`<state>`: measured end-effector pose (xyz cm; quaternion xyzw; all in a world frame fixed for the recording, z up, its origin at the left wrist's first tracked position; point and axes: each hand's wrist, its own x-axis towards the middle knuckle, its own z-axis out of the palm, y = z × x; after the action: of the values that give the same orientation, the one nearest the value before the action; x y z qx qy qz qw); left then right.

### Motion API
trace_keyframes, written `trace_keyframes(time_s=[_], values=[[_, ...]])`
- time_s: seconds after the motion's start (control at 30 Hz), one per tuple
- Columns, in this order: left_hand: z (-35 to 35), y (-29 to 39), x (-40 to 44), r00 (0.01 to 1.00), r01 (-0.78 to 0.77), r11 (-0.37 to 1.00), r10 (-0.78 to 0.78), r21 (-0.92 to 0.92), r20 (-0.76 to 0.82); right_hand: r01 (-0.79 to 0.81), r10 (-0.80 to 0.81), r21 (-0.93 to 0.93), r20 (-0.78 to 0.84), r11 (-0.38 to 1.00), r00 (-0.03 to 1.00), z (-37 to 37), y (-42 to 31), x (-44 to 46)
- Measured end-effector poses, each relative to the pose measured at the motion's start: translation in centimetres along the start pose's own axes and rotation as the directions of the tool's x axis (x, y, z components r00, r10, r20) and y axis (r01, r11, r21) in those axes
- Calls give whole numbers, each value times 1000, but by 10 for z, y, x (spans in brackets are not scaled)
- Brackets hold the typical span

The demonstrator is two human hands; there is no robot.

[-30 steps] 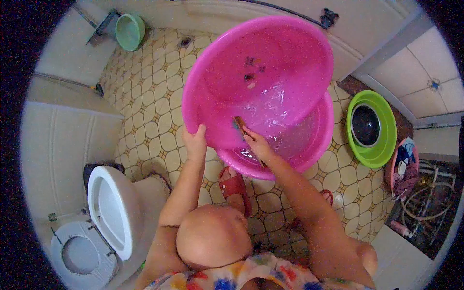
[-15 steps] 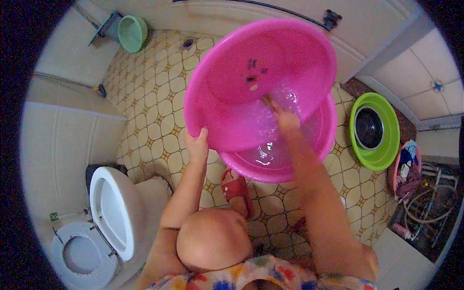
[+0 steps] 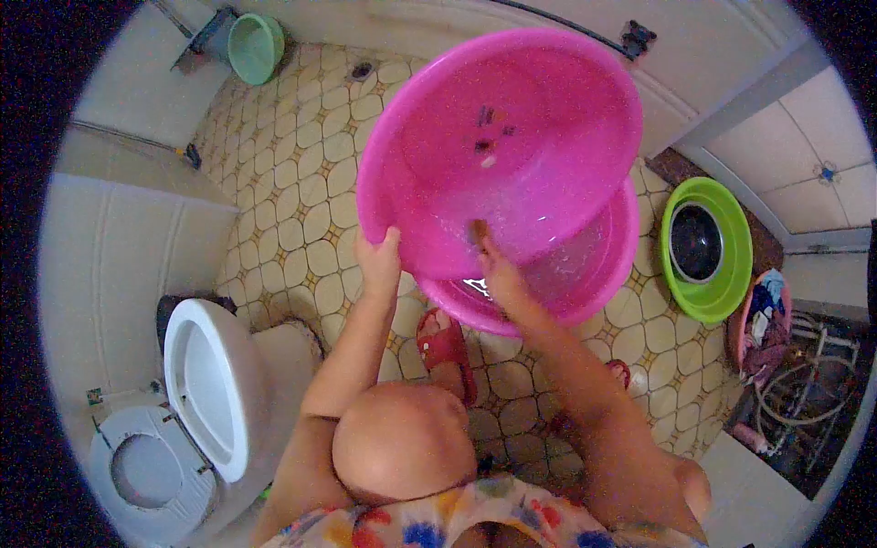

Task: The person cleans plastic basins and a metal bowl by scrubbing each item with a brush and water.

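A large pink basin (image 3: 512,100) is tilted up, its inside facing me and wet along the lower side. My left hand (image 3: 379,265) is closed around its rim at the lower left. Inside its lower edge, my right hand (image 3: 498,269) is closed on a small brown brush-like thing (image 3: 479,230), which is against or close to the wet inner wall; its exact kind is too blurred to tell. Under the tilted basin stands a second pink basin (image 3: 598,260) with water in it.
A green basin (image 3: 740,265) holding a dark round bowl (image 3: 696,242) stands at right, beside a pink basket of cloths (image 3: 766,315) and a metal rack (image 3: 813,384). A toilet (image 3: 215,393) is at left. A pale green tub (image 3: 256,47) and floor drain (image 3: 363,70) lie farther back.
My right hand has moved left and toward me along the basin's inner wall with the brown brush-like thing. My left hand still grips the rim. Less water splashes inside the tilted basin.
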<state>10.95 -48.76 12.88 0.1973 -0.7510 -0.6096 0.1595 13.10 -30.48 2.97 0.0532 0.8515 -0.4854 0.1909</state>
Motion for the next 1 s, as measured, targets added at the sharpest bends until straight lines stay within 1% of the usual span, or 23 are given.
trace_keyframes(time_s=[0.07,0.1,0.2,0.27,0.3,0.33,0.37,0.4,0.47,0.53,0.57,0.6,0.67,0.77,0.83,0.9,0.97,1.0], values=[[1,10,-2,1000,-2,1000,2,-12,-9,50,-59,258,28,965,998,32,-20,-21],[1,11,-2,1000,-8,1000,8,-26,-8,-56,20,289,127,956,992,40,-35,-28],[1,10,-2,1000,-10,997,10,-73,1,51,-102,452,89,890,991,39,-67,-44],[1,7,0,1000,5,993,-3,-118,19,-21,-25,291,151,956,988,32,-53,-38],[1,8,-1,1000,13,998,-12,-66,15,-54,17,206,178,977,984,25,-43,-35],[2,10,-1,1000,20,1000,-19,-16,11,-42,39,17,146,999,989,15,-31,-31],[2,11,-2,1000,27,999,-28,35,7,-36,55,-173,109,984,992,1,-17,-28],[2,5,-1,1000,14,1000,-14,21,0,-35,64,-356,70,934,996,-9,-14,-27],[3,-11,2,1000,-12,1000,12,-8,-14,-160,197,-293,101,943,975,-15,-14,-27],[0,-13,3,1000,17,1000,-17,-11,12,-165,188,-156,152,974,970,-13,-23,-31],[0,-13,3,999,32,999,-32,-12,26,-105,112,-46,174,993,978,-2,-32,-36],[1,-11,3,1000,28,999,-28,-29,5,-44,31,66,186,997,982,9,-42,-38],[2,-6,1,999,24,998,-26,-60,-38,-25,-45,316,212,948,976,24,-59,-42],[-1,-10,3,999,22,998,-24,-53,-27,0,-59,289,195,957,979,19,-52,-39],[1,-3,1,998,36,999,-38,-38,-52,98,-100,25,110,995,989,11,-21,-28],[2,2,0,998,36,999,-37,-19,-59,-21,69,-280,165,960,984,-16,-5,-22],[2,3,-1,999,22,1000,-22,3,-48,-43,111,-455,123,889,986,-44,-8,-18],[1,0,-1,999,23,999,-24,-34,-22,-74,131,-470,90,880,987,-51,2,-10]])
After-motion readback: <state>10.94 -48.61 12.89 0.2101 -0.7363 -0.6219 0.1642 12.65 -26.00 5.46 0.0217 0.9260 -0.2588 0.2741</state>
